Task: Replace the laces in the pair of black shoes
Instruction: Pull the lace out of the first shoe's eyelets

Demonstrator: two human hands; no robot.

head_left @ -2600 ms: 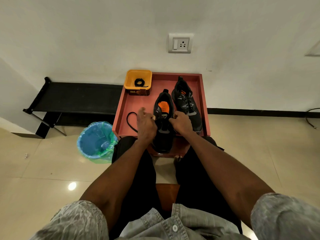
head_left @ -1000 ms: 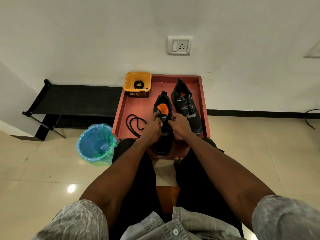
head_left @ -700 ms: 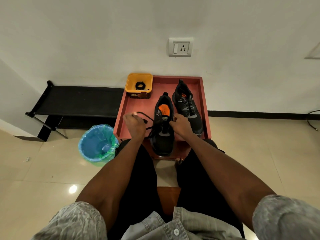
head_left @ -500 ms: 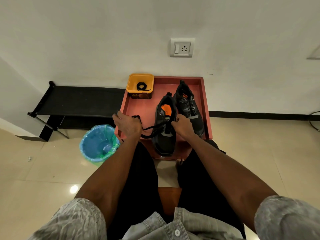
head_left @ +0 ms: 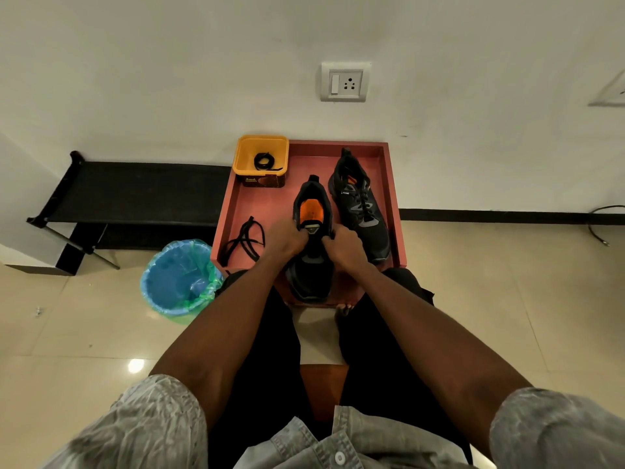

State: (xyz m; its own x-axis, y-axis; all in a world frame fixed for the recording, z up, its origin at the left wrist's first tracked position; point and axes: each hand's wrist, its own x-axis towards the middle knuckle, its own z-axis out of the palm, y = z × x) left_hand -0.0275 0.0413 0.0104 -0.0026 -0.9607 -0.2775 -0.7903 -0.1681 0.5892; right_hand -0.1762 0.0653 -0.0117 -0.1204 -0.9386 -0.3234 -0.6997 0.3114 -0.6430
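Observation:
A black shoe with an orange insole [head_left: 309,265] stands on the red tray [head_left: 394,204], toe toward me. My left hand [head_left: 287,238] and my right hand [head_left: 343,247] grip it on either side at the tongue, fingers curled over the eyelet area. What the fingertips pinch is hidden. A loose black lace [head_left: 245,240] lies on the tray left of my left hand. The second black shoe [head_left: 362,204], laced, stands to the right. A coiled black lace [head_left: 265,161] lies in the yellow tub [head_left: 243,157] at the tray's back left.
A blue bin with a green liner [head_left: 179,279] stands on the floor left of the tray. A black bench [head_left: 135,194] runs along the wall at left. My knees in black trousers flank the tray's near edge.
My left hand pulled the lace out to the left, dropped it on the tray, and came back to the shoe. The right hand stayed on the shoe.

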